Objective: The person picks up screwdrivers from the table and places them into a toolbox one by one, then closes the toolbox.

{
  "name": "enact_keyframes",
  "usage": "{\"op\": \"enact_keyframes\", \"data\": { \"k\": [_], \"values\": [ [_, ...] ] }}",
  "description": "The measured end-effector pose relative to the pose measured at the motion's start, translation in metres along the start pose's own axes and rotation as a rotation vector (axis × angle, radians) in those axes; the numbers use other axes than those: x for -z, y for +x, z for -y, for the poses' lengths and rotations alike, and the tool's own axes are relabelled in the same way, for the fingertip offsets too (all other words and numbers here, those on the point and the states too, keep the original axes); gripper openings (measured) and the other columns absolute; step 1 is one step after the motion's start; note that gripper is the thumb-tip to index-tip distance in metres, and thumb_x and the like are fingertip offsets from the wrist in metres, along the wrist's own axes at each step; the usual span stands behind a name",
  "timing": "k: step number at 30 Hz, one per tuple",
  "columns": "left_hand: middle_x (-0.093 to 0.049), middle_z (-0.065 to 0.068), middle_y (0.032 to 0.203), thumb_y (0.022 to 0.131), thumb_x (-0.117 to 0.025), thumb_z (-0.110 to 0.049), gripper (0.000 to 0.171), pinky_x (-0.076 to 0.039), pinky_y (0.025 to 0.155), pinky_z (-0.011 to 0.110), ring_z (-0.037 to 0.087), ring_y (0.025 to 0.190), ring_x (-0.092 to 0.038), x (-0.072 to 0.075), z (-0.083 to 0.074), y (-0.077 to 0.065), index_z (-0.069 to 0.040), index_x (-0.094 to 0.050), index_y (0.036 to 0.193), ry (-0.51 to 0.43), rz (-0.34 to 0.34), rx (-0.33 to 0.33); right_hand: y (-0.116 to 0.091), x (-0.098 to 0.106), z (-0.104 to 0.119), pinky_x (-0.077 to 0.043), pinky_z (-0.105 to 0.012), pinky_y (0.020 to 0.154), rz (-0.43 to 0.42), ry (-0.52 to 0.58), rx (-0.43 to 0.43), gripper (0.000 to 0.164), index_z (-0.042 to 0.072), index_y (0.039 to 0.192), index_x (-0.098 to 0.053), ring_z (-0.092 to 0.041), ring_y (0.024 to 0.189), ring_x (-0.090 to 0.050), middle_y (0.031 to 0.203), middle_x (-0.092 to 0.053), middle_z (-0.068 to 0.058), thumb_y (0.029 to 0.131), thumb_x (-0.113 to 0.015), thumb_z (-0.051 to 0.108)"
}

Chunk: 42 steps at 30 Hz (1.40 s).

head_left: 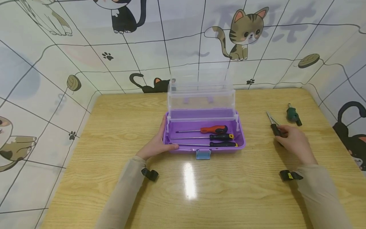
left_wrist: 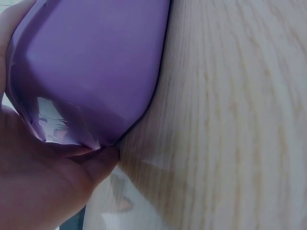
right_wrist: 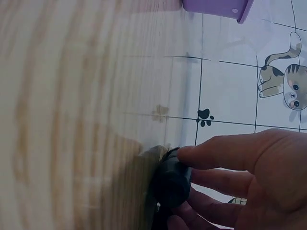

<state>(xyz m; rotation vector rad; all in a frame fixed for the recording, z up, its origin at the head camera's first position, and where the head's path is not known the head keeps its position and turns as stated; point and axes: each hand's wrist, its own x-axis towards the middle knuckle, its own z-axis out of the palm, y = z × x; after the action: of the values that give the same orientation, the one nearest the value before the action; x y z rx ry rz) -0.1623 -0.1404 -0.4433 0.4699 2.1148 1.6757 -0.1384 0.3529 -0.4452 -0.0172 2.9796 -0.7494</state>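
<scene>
In the head view, an open purple toolbox (head_left: 203,148) stands mid-table with its clear lid (head_left: 201,100) raised. Inside lie a red-handled screwdriver (head_left: 213,129) and two black-and-yellow-handled screwdrivers (head_left: 221,137). My left hand (head_left: 155,144) grips the box's left end, thumb at the front corner and fingers along the side; the left wrist view shows the toolbox wall (left_wrist: 91,67) close up. To the right, my right hand (head_left: 294,141) pinches a black-handled screwdriver (head_left: 275,129) low over the table. A second thin metal shaft (head_left: 274,120) runs under the hand, its other end hidden.
A green and black tool (head_left: 292,114) lies beyond my right hand, near the table's right edge. The wooden table (head_left: 228,190) backs onto walls covered with a cat-print sheet (head_left: 183,47). A blue latch (head_left: 203,155) hangs at the box's front.
</scene>
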Motion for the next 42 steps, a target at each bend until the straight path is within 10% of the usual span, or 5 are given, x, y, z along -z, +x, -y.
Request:
{"op": "enact_keyframes", "data": {
  "k": [14,33,42],
  "values": [
    [0.010,-0.009,0.159,0.075,-0.084,-0.022,0.126,-0.009,0.114,0.048,0.022,0.144,-0.006,0.001,0.018,0.003,-0.052,0.014,0.147,0.016,-0.019,-0.028,0.005,-0.003,0.001,-0.043,-0.059,0.075,0.035,0.038,-0.006,0.050,-0.013,0.129,-0.046,-0.050,0.096,-0.056,0.111,-0.055,-0.036,0.087,-0.065,0.006],
    [0.018,0.004,0.159,0.076,-0.080,-0.012,0.125,-0.006,0.114,0.049,0.025,0.145,0.004,-0.002,-0.018,-0.007,-0.023,0.019,0.152,0.027,0.006,0.014,0.005,-0.008,0.009,-0.042,-0.058,0.080,-0.039,0.138,-0.009,0.044,-0.008,0.132,-0.050,-0.049,0.102,-0.054,0.116,-0.056,-0.036,0.092,-0.061,0.005],
    [0.017,-0.003,0.159,0.075,-0.082,-0.011,0.129,-0.006,0.114,0.048,0.022,0.144,0.002,0.001,0.015,0.004,-0.036,0.019,0.150,0.029,-0.003,-0.014,0.003,-0.004,0.020,-0.049,-0.046,0.078,-0.035,0.229,-0.016,0.045,-0.004,0.136,-0.049,-0.049,0.109,-0.051,0.121,-0.053,-0.032,0.094,-0.059,0.007]
  ]
}}
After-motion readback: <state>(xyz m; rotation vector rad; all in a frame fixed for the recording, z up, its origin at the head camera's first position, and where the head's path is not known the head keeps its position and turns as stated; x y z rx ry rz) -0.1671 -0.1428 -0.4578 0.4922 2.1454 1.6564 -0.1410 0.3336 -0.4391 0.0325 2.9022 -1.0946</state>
